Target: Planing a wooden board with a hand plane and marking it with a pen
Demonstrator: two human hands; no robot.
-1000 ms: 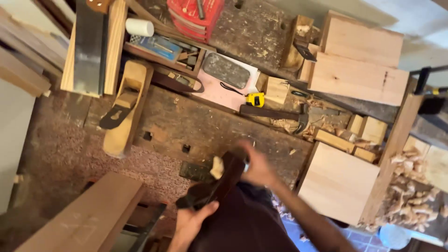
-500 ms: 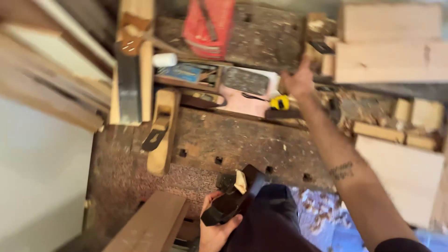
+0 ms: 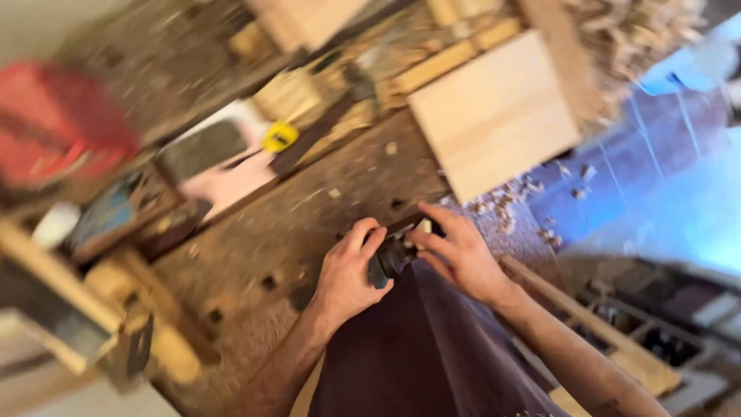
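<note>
A dark maroon garment [image 3: 421,355] fills the near foreground, and both forearms are seen reaching out over it. A small dark tool [image 3: 394,255], its make blurred beyond telling, is held between the two hands at the near edge of the table [image 3: 309,224]. The left hand [image 3: 347,274] is wrapped around the tool's left end, its fingers [image 3: 369,235] curled shut over the top. The right hand [image 3: 459,255] is laid against the tool's right side with the fingers [image 3: 432,239] bent loosely onto it. Wood shavings [image 3: 525,197] are scattered just beyond the right hand. Further off, a pale square board [image 3: 494,112] is seen on the table, with a yellow tape measure [image 3: 279,137] well to its left. A red case [image 3: 58,127] is seen, blurred, at the far left.
</note>
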